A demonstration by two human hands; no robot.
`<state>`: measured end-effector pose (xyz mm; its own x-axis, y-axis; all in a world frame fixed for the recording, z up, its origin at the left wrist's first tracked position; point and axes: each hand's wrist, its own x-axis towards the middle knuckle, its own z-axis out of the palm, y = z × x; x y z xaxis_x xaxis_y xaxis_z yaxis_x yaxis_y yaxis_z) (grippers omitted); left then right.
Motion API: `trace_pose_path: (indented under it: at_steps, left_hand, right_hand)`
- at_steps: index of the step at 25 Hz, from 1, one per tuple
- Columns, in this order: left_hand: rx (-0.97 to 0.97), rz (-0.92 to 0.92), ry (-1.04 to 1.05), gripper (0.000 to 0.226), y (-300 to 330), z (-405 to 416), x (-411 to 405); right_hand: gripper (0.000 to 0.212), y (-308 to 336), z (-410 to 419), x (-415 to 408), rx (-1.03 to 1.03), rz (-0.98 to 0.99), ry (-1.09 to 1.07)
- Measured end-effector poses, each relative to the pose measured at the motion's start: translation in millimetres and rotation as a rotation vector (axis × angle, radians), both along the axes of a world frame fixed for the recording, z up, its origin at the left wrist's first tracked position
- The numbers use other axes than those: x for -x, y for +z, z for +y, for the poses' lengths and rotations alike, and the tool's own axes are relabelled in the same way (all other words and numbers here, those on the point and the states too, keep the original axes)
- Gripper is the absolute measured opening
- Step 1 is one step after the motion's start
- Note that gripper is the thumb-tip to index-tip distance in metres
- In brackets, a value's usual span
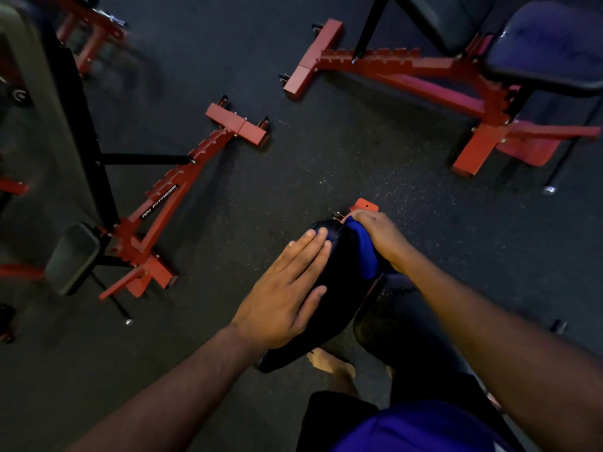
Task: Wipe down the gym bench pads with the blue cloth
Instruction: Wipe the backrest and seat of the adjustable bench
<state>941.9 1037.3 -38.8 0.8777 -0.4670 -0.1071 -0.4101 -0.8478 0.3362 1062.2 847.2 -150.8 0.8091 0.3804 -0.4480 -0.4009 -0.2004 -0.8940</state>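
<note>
The left hand (283, 291) lies flat, fingers straight, on the black bench pad (339, 282). The right hand (380, 234) grips the blue cloth (362, 247), pressed against the pad's right edge.

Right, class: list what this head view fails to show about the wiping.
- Cloth: mostly covered by the right hand.
- Pad: partly under the left hand; its far side is turned away.
- Left bench: blurred, cut off by the frame edge.

Cloth (362, 246) mostly hidden under right hand (380, 236); bench (49, 102) at left blurred, cut by edge.
</note>
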Motion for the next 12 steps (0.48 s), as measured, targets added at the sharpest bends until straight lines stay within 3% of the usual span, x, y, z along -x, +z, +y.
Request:
trace_pose_path:
  at_steps: [3,10,12]
  left_hand:
    - [0.026,-0.011,0.019,0.057,0,1,1]
    - [0.106,-0.025,0.048,0.053,-1,3,5]
    - [0.11,-0.029,0.043,0.053,-2,3,4]
  right_hand:
    - [0.034,9,10,-4,0.068,-0.021,-0.027]
    - [0.022,70,22,26,0.053,-0.618,-0.084]
    - [0.024,59,21,18,0.078,-0.476,-0.087]
